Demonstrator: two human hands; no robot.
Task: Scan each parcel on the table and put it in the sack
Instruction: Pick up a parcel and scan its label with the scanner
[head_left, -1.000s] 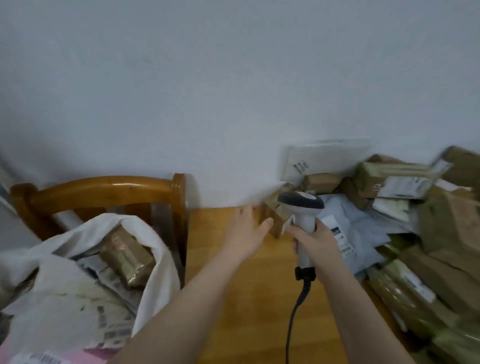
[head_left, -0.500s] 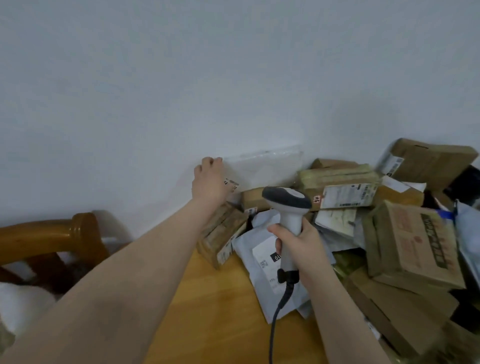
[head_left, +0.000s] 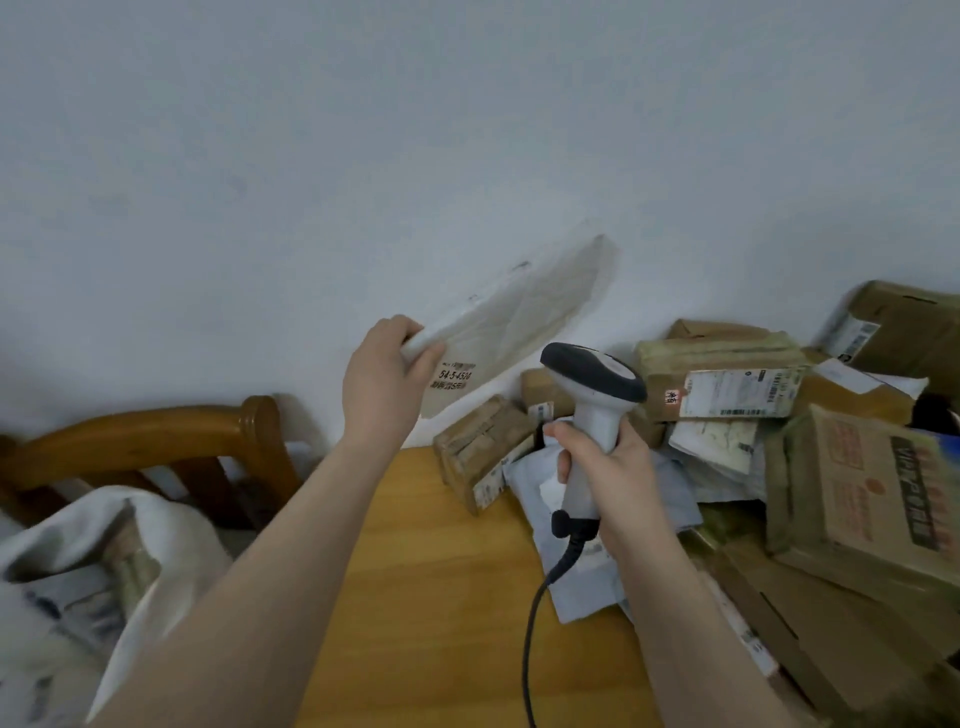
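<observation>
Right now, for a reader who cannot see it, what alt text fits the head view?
A person's left hand holds up a flat pale mailer while the right hand grips a corded scanner above a wooden table heaped with parcels; an open white sack sits at left.

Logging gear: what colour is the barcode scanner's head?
Dark grey; the barcode scanner has a white handle. Head view.

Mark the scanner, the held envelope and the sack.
scanner (head_left: 597, 410), head view, white neck below its dark head.
envelope (head_left: 514, 332), head view, middle of its flat face.
sack (head_left: 176, 525), head view, white cloth rim.
</observation>
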